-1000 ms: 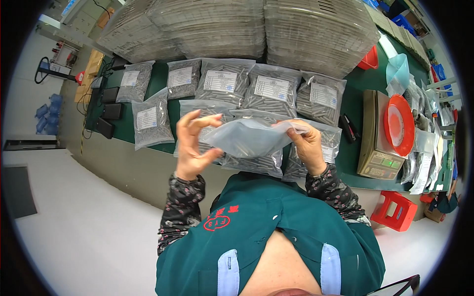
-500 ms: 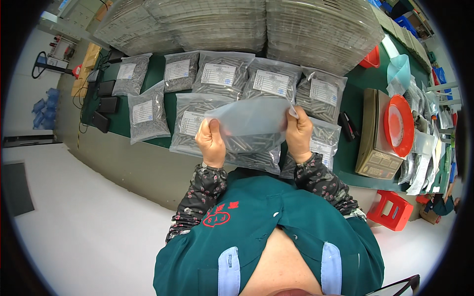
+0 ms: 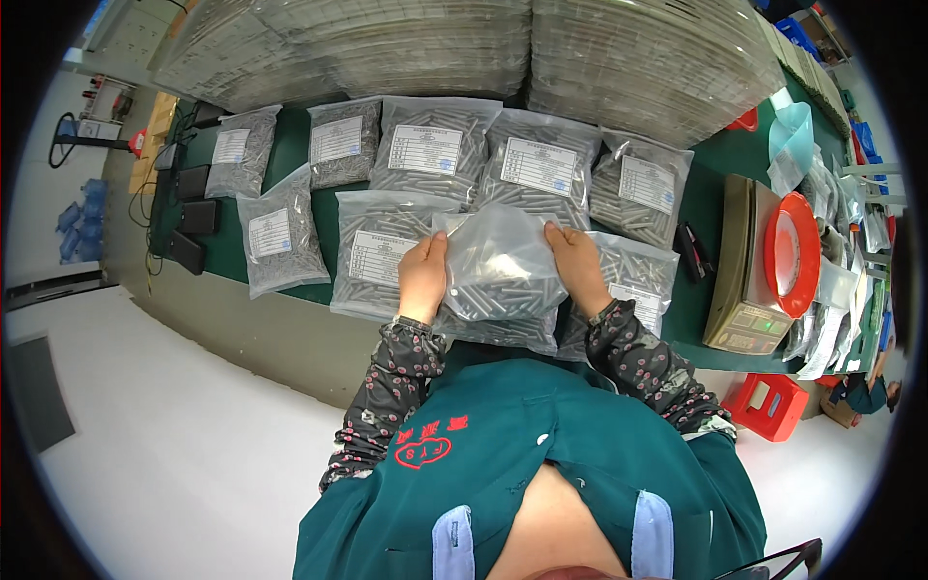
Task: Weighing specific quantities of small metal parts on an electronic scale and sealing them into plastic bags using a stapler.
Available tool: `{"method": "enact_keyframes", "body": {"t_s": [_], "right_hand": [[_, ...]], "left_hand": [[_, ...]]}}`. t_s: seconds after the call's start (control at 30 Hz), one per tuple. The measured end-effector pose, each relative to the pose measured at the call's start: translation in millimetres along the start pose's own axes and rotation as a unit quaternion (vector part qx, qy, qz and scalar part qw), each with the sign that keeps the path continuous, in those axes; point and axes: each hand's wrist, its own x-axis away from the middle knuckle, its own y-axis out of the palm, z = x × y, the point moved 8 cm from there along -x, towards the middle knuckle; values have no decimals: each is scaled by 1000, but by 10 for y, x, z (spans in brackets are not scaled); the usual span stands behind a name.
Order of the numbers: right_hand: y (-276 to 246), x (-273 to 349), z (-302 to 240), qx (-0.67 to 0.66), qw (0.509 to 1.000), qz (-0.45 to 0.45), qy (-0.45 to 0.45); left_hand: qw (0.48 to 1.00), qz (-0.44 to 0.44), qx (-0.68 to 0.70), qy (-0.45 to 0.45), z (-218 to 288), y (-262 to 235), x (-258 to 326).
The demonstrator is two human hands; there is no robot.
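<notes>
Between my hands a translucent plastic bag [image 3: 505,240] is spread over the front middle of the table. Its top edge faces away from me. Metal pins show through its lower part; I cannot tell whether they lie inside it or beneath. My left hand [image 3: 422,278] pinches its left edge, thumb on top. At its right edge, my right hand [image 3: 578,263] is closed with the thumb along the plastic. Under and around it lie filled bags of grey metal pins with white labels, among them a front-left bag [image 3: 360,217] and a right bag [image 3: 650,271].
Plastic-wrapped stacks [image 3: 425,53] stand along the back of the green table [image 3: 324,208]. To the right are a scale [image 3: 744,261] with a red tray [image 3: 793,256] and a black stapler-like tool [image 3: 692,253]. A red stool [image 3: 768,406] stands below.
The bag has come down and flattened toward the table, its raised top edge now lower. Both hands have moved slightly with it and still grip its sides. The view has shifted a little.
</notes>
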Motion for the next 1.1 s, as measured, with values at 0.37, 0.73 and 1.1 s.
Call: {"method": "enact_keyframes", "body": {"t_s": [0.37,0.73,1.1], "right_hand": [[-107,-33,-93,91,991,69,-76],[-213,46,-103,-374,916,-26,145],[-460,244,-501,-320,945,10,-63]], "left_hand": [[999,4,50,5,-147,70,-39],[930,-48,353,-91,304,-191,68],[952,-70,296,-24,683,-251,113]]}}
